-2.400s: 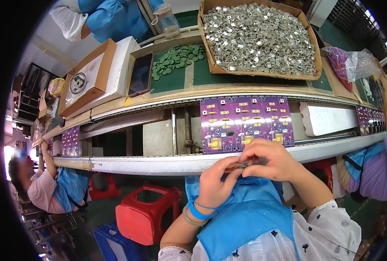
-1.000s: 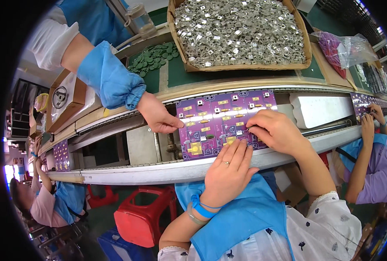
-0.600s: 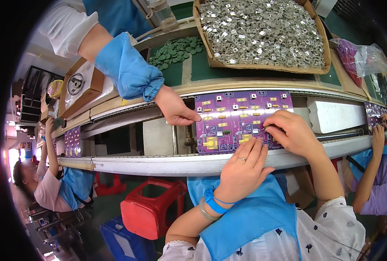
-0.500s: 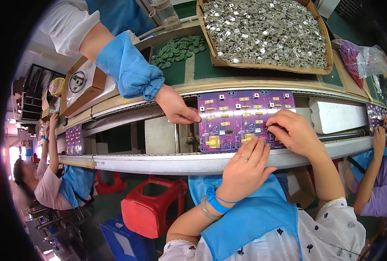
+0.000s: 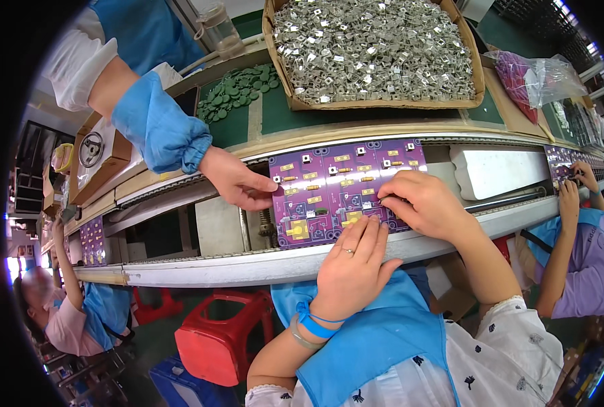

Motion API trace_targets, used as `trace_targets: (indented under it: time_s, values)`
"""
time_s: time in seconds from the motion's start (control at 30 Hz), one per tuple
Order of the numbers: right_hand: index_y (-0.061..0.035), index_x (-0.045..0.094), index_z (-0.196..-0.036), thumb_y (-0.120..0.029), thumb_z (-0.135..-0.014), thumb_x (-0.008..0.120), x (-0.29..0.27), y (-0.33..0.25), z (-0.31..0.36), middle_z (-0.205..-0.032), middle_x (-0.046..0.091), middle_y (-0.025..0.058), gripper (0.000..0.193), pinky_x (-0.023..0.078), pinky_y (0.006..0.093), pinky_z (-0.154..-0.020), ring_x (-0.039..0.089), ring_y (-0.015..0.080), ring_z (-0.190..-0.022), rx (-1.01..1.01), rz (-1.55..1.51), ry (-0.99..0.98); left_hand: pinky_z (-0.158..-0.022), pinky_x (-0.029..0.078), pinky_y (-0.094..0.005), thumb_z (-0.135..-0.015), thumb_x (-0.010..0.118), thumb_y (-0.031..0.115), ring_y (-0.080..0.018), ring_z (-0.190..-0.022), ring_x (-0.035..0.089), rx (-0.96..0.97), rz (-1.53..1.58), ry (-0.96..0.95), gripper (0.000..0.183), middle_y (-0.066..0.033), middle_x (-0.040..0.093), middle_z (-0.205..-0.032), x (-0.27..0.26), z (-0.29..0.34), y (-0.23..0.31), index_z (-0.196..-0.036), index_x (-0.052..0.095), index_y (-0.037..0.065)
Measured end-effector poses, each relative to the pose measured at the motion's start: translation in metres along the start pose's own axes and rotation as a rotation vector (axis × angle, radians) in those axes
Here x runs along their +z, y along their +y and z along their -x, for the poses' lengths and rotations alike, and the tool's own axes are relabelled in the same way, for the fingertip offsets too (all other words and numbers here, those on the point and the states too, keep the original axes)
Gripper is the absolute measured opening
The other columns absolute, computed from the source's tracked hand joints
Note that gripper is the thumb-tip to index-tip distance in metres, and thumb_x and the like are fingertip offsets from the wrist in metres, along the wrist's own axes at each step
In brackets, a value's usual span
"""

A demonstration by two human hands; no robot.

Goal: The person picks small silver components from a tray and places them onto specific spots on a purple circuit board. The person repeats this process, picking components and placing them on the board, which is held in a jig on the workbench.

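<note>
A purple circuit board (image 5: 325, 182) lies across the conveyor rails in front of me, with small black, tan and yellow parts on it. My left hand (image 5: 355, 266), with a ring and a blue wristband, rests its outstretched fingers on the board's front edge. Over the front right part of the board, my right hand (image 5: 429, 203) has thumb and fingers pinched together. Something small and dark shows between them, too hidden to name. Another person's hand (image 5: 237, 182), in a blue sleeve cover, reaches from the upper left and touches the board's left edge.
Behind the conveyor stand a cardboard box (image 5: 383, 104) of small metal parts and a pile of green discs (image 5: 237, 95). More purple boards (image 5: 561, 161) lie along the line, with people at both sides. A red stool (image 5: 210, 342) stands below the front rail (image 5: 200, 271).
The whole view has shifted, so the board and box appear further left. Fingers of the other person's hand have spread a little at the board's edge. My hands keep nearly the same places on the board.
</note>
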State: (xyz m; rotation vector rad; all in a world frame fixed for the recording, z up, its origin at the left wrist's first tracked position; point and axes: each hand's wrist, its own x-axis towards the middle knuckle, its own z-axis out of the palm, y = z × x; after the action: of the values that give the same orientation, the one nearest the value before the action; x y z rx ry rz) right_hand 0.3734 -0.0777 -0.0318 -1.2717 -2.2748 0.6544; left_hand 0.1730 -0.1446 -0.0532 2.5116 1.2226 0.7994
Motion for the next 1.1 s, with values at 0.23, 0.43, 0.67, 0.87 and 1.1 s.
trace_targets:
  time_s: [0.23,0.43,0.67,0.87,1.1]
  values:
    - [-0.0028,0.069,-0.099,-0.01,-0.088,0.069,0.005,-0.001,0.0,-0.094,0.068,0.0122,0.013,0.053,0.0415,-0.077,0.066,0.0331,-0.087,-0.003,0.028,0.012,-0.102,0.051,-0.0405,-0.081,0.076,0.036,-0.0304,-0.121,0.06,0.002,-0.002,-0.002,0.053,-0.0151,0.066,-0.123,-0.001,0.0,-0.001,-0.12,0.069,0.001]
    - [-0.0029,0.07,-0.098,-0.009,-0.088,0.069,0.006,-0.002,-0.001,-0.095,0.068,0.0115,0.012,0.053,0.0413,-0.077,0.066,0.0325,-0.088,-0.03,0.062,0.01,-0.101,0.051,-0.0403,-0.081,0.076,0.035,-0.0301,-0.12,0.06,-0.001,0.003,0.004,0.054,-0.0151,0.066,-0.123,-0.001,0.001,-0.001,-0.121,0.068,0.0]
    - [-0.0025,0.07,-0.099,-0.008,-0.086,0.069,0.014,-0.002,-0.001,-0.095,0.069,0.0114,0.014,0.054,0.0405,-0.078,0.067,0.0317,-0.089,-0.042,0.077,0.046,-0.1,0.052,-0.0398,-0.082,0.075,0.036,-0.03,-0.119,0.061,0.016,-0.016,-0.001,0.054,-0.0151,0.066,-0.123,-0.001,0.0,-0.001,-0.121,0.068,0.0]
    - [-0.0019,0.07,-0.099,-0.007,-0.085,0.069,0.015,-0.001,-0.001,-0.095,0.069,0.0118,0.015,0.054,0.0407,-0.078,0.067,0.0318,-0.088,-0.064,0.09,0.055,-0.1,0.052,-0.0395,-0.082,0.075,0.035,-0.0299,-0.119,0.06,0.015,-0.014,-0.01,0.054,-0.0153,0.066,-0.123,-0.001,-0.001,0.0,-0.122,0.068,-0.001]
    - [-0.0016,0.07,-0.099,-0.006,-0.084,0.07,0.016,-0.002,-0.002,-0.095,0.069,0.0117,0.015,0.054,0.0401,-0.076,0.067,0.0315,-0.087,-0.084,0.084,0.065,-0.1,0.052,-0.0398,-0.082,0.074,0.034,-0.0298,-0.119,0.06,0.011,-0.014,0.002,0.053,-0.0155,0.065,-0.124,-0.001,0.0,0.001,-0.122,0.067,-0.001]
